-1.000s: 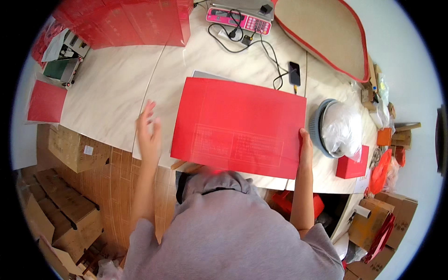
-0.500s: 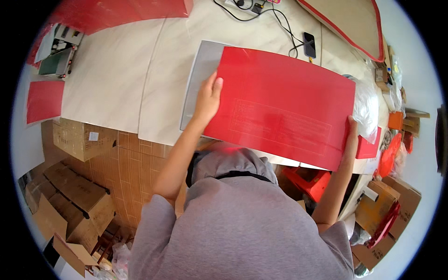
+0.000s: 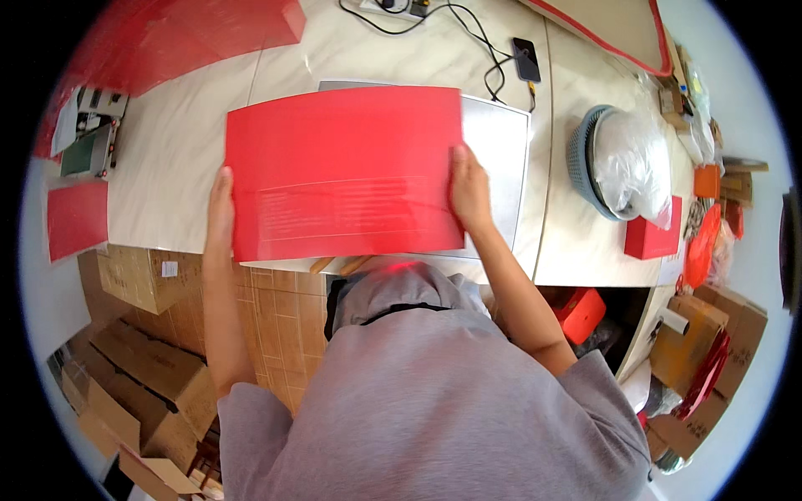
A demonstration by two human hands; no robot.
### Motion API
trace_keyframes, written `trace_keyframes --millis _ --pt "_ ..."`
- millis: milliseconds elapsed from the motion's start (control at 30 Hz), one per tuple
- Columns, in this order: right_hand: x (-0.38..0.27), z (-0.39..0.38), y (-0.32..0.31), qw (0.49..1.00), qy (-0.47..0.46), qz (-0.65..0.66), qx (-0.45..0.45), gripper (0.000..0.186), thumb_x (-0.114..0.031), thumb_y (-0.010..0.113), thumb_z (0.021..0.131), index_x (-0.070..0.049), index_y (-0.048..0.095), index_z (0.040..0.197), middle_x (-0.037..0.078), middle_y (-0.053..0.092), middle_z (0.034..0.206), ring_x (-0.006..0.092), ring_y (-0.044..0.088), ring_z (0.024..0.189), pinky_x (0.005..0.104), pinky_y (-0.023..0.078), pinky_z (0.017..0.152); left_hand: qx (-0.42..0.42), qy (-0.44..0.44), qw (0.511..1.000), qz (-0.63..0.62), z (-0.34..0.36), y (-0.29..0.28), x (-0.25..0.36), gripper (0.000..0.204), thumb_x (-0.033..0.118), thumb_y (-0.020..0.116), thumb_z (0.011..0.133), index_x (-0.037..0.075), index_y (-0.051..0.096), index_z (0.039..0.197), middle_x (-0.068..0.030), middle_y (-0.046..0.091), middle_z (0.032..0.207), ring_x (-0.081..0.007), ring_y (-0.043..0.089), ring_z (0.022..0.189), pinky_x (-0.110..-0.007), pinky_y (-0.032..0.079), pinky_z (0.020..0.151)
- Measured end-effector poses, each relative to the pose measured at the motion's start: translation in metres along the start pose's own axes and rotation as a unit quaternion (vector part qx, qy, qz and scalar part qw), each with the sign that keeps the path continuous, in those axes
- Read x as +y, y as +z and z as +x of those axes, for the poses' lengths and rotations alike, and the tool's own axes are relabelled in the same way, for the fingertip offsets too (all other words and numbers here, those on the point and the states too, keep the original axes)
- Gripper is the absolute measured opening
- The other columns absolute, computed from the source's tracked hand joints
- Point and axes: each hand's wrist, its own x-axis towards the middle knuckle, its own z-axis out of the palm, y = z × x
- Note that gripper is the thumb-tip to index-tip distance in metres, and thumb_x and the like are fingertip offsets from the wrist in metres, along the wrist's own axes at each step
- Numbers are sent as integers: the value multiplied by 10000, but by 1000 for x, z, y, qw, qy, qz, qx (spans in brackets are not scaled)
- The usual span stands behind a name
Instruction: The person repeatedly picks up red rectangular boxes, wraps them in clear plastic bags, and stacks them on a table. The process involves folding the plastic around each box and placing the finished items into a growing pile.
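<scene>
- The person's left hand [image 3: 220,204] is pinching the left edge of a large red panel [image 3: 347,171], the thumb showing and the other fingers hiding behind.
- The right hand [image 3: 470,188] is clasping the right edge, its hidden fingertips leaving me unable to tell how far they are reaching underneath.
- Between them, the red panel is facing up with pale printed lines near its lower side; from my remote seat I am not able to tell whether it is hovering or resting.
- Progress, as I am judging it: both hands are already having a hold, the panel is not yet lying free, and what is remaining is not showing.
- Beneath and to the right, a silvery sheet [image 3: 499,159] is lying on the marbled table [image 3: 167,167], partly covered in my view.
- Farther right, a blue basket [image 3: 576,159] is holding a clear plastic bag [image 3: 631,159], a small red box [image 3: 653,236] sitting on its near side.
- On the far side, a dark phone [image 3: 526,60] is lying beside black cables [image 3: 484,37]; at far left, a large red stack [image 3: 200,33] is standing.
</scene>
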Motion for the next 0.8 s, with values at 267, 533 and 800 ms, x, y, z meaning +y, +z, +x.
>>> trace_keyframes --millis 267,533,800 --pt "30 6 -33 999 14 -10 34 461 -334 326 994 43 589 1019 328 577 877 472 569 852 446 447 737 -79 -11 995 -65 -25 43 56 592 394 412 972 -3 308 1399 -120 391 1406 -195 389 1283 -304 350 1029" --pt "56 43 -87 992 -15 -97 82 485 -366 363 983 61 589 948 296 576 769 387 514 654 402 434 662 -152 94 984 -14 25 109 24 527 355 449 969 25 371 1372 -97 454 1356 -185 407 1259 -287 301 1039" --pt "49 31 -103 989 -65 -60 115 435 -340 379 985 22 575 1129 261 625 957 333 620 886 354 456 804 -131 235 963 13 1 116 20 532 279 458 971 15 295 1403 -115 413 1382 -197 396 1260 -303 305 1039"
